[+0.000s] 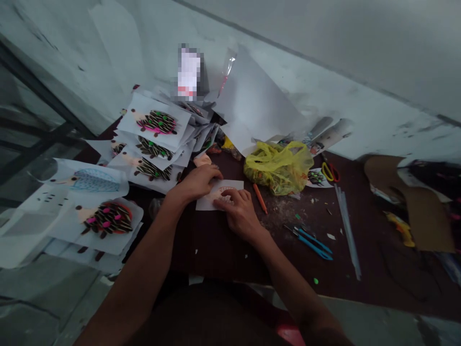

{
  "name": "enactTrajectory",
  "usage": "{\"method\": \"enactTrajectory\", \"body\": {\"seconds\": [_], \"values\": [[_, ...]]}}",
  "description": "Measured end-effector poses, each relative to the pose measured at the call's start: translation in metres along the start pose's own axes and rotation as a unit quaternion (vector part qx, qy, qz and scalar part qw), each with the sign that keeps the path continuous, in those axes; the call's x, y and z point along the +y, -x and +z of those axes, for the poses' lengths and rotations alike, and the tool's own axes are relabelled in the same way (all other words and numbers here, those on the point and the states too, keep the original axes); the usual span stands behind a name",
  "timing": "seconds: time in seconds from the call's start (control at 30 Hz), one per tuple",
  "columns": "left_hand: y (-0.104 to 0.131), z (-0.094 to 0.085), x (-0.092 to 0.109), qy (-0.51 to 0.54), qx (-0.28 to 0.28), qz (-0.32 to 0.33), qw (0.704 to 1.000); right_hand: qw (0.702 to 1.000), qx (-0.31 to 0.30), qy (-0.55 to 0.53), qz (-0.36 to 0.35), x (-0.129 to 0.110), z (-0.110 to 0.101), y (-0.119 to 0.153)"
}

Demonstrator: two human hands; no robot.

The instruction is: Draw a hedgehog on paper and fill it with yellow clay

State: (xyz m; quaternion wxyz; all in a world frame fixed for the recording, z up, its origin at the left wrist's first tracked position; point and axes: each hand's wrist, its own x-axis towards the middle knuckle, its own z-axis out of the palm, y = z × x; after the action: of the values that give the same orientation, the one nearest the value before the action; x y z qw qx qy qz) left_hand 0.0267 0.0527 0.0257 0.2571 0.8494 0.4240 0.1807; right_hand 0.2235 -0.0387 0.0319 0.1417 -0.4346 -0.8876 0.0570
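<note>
A small white paper card (205, 203) with a reddish hedgehog outline lies on the dark table, partly covered by my hands. My left hand (202, 181) rests over its upper left edge, fingers bent and slightly apart. From the right, my right hand (240, 214) presses its fingertips on the drawing, thumb and forefinger spread. A pale peach patch shows on the card beside those fingers. Just beyond my left hand sits a peach lump of modelling clay (202, 160). An orange stick-like tool (260, 198) lies right of my right hand.
Hedgehog pictures with seed spines (154, 122) are stacked at left, with more (108, 221) nearer. A yellow plastic bag (279, 166) stands at the back. Blue thread snips (311, 242), scissors (330, 171) and clear sticks (348, 230) lie right. A large white sheet (255, 101) leans against the wall.
</note>
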Motion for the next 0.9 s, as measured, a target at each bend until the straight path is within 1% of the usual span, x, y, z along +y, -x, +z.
{"method": "enactTrajectory", "body": {"seconds": [0.1,0.33,0.4,0.5,0.6,0.77,0.9], "values": [[0.0,0.001,0.0,0.004,0.001,-0.003,1.0,1.0,0.013,0.001,0.026,0.001,0.002,0.0],[0.0,-0.001,-0.003,0.03,-0.001,-0.014,0.999,0.999,-0.027,0.032,0.014,-0.004,0.002,-0.004],[-0.001,-0.002,-0.005,0.042,-0.002,-0.016,0.999,1.0,-0.021,0.015,0.017,-0.004,0.001,-0.003],[-0.001,-0.002,-0.007,0.055,-0.007,-0.017,0.998,0.999,0.004,-0.019,0.032,-0.002,0.002,-0.002],[-0.001,-0.002,-0.007,0.054,-0.009,-0.016,0.998,0.999,0.019,-0.016,0.044,-0.001,0.003,-0.003],[-0.001,-0.004,-0.002,0.04,-0.008,-0.008,0.999,0.999,-0.023,0.026,0.039,-0.004,0.005,-0.011],[-0.001,-0.005,-0.001,0.035,-0.01,-0.006,0.999,0.998,-0.046,0.035,0.032,-0.008,0.004,-0.015]]}}
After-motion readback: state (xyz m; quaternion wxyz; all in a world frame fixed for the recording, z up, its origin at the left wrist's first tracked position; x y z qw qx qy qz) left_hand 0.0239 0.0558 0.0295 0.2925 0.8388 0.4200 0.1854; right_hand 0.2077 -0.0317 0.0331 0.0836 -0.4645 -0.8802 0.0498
